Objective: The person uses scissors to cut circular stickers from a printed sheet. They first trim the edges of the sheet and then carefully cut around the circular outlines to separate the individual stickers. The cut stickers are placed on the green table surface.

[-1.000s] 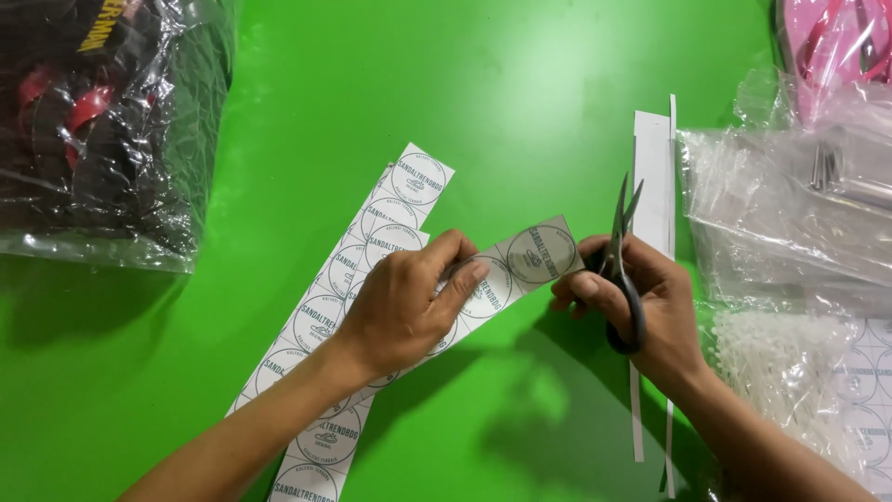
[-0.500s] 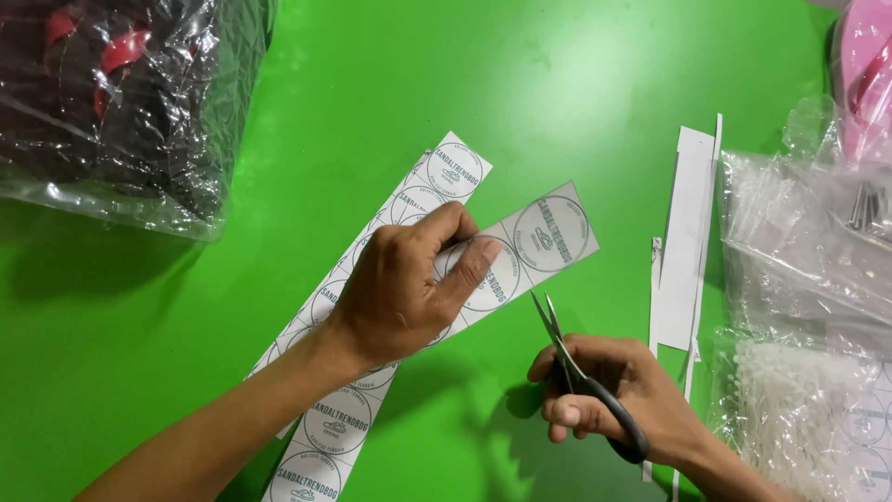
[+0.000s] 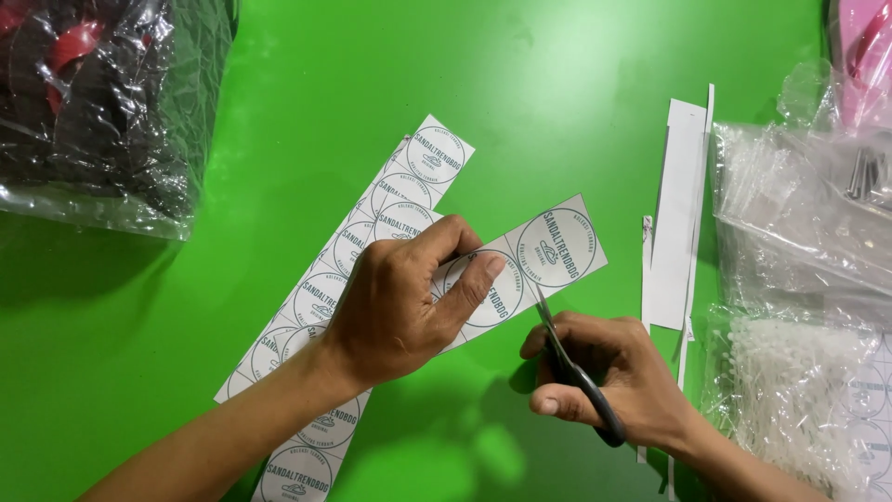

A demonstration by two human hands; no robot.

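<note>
Paper is what both hands are busy with: the left hand (image 3: 400,302) pinches a short strip of round printed labels (image 3: 525,270) and holds it slanting above the green table (image 3: 307,84), its free end pointing to 2 o'clock. The right hand (image 3: 613,376) is closed through the handles of dark scissors (image 3: 562,349), whose tips meet the strip's lower edge between the last two circles (the blades look barely parted, with no slit showing yet). By my judgement this cut is only starting: the end label is not yet separated, and at least one more circle sits under the thumb. Two long label strips (image 3: 372,260) lie uncut beneath the left hand, running from 1 o'clock to 7 o'clock, so most of the cutting appears to be left. White trimmed offcuts (image 3: 676,214) lie at 3 o'clock.

How many labels the held strip carries is hidden by the fingers. Clear bags (image 3: 808,242) at right are cut off by the frame, and their contents are hard to make out.
</note>
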